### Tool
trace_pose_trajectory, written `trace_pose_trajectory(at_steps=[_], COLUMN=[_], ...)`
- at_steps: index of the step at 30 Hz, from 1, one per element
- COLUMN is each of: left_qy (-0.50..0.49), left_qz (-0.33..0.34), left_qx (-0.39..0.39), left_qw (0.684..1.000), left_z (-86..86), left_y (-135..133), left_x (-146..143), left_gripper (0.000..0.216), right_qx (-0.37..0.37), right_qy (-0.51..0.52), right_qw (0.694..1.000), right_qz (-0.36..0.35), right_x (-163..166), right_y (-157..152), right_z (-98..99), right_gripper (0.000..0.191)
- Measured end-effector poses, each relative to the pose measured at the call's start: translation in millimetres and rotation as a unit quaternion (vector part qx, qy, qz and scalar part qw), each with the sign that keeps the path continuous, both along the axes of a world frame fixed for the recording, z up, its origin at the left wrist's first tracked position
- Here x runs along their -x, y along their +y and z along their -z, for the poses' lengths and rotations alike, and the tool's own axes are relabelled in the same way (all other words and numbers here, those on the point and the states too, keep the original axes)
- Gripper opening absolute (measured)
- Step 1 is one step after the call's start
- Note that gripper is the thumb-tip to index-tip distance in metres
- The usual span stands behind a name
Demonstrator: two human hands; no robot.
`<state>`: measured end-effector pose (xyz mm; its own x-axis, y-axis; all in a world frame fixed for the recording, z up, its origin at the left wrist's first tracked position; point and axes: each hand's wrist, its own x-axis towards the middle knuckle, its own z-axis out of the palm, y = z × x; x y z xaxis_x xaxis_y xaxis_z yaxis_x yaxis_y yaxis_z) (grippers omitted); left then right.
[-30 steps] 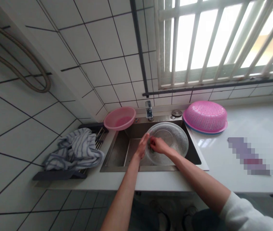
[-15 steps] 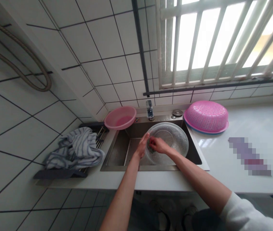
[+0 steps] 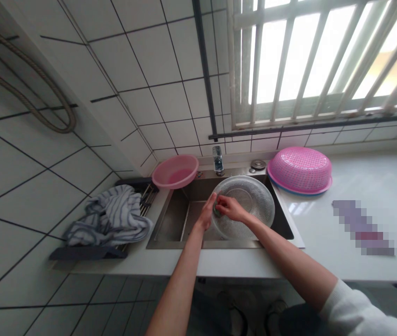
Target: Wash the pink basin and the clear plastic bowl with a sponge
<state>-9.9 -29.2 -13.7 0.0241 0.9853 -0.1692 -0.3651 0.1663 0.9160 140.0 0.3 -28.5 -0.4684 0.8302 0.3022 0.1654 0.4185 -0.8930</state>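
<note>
Head view: left hand (image 3: 206, 216) clasps left rim of mesh colander (image 3: 259, 203); right hand (image 3: 231, 208) pinches greenish pad (image 3: 216, 212) at inner left side. Advise steady rim, even pressure.

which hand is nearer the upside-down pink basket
Right. The right hand is over the strainer, to the left of the pink basket and closer to the person; the left hand is at the strainer's left rim, farther from the basket.

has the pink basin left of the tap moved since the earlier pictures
No. Against the tap, the pink basin keeps the same place to its left, at the back left corner of the sink.
</note>
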Motion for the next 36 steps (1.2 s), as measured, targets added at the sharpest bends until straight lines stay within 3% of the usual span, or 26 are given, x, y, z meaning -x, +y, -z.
trace_pose_trajectory(at_steps=[3,5,10,12,17,19,22,24,25,30,32,35,36], left_qy=[-0.001,-0.002,0.032,0.045,0.04,0.047,0.08,0.093,0.094,0.052,0.052,0.085,0.093], left_qz=[0.024,0.036,-0.003,-0.012,0.013,0.009,-0.033,-0.05,-0.049,0.007,0.008,-0.022,-0.035], left_qx=[0.035,0.04,-0.006,-0.013,0.016,0.003,-0.033,-0.039,-0.04,-0.018,-0.006,-0.019,-0.025], left_qw=[0.999,0.999,0.999,0.999,0.999,0.999,0.996,0.994,0.994,0.998,0.999,0.996,0.995], left_z=[-2.2,-4.1,-4.8,-4.7,-2.9,-0.2,4.2,5.8,5.9,4.2,4.3,4.9,4.8], left_y=[-2,-3,-1,0,-2,-1,2,3,3,1,1,3,3], left_x=[-3,-4,-1,0,-5,-4,2,5,5,-1,-1,3,4], left_gripper=[0.063,0.064,0.064,0.066,0.067,0.065,0.057,0.055,0.055,0.065,0.069,0.066,0.062], right_qx=[-0.006,0.004,0.01,0.001,0.008,0.014,0.017,0.01,0.007,0.026,0.035,0.038,0.036], right_qy=[0.064,0.09,-0.012,-0.028,0.091,0.086,0.012,-0.014,-0.011,0.093,0.077,-0.009,-0.023], right_qw=[0.988,0.979,0.999,0.999,0.985,0.989,0.999,0.997,0.998,0.988,0.993,0.996,0.994], right_qz=[0.143,0.182,-0.03,-0.041,0.149,0.116,-0.034,-0.075,-0.064,0.121,0.077,-0.075,-0.097], right_x=[-2,-4,0,2,-2,-3,0,3,4,2,0,0,1], right_y=[3,4,-4,-6,-1,-1,-6,-8,-8,-1,-2,-6,-6], right_z=[-6.1,-8.9,-4.1,-4.3,-14.4,-14.3,-8.1,-4.9,-4.6,-10.2,-9.3,-4.9,-4.3], right_gripper=[0.02,0.021,0.015,0.014,0.02,0.019,0.015,0.013,0.013,0.021,0.02,0.016,0.015])
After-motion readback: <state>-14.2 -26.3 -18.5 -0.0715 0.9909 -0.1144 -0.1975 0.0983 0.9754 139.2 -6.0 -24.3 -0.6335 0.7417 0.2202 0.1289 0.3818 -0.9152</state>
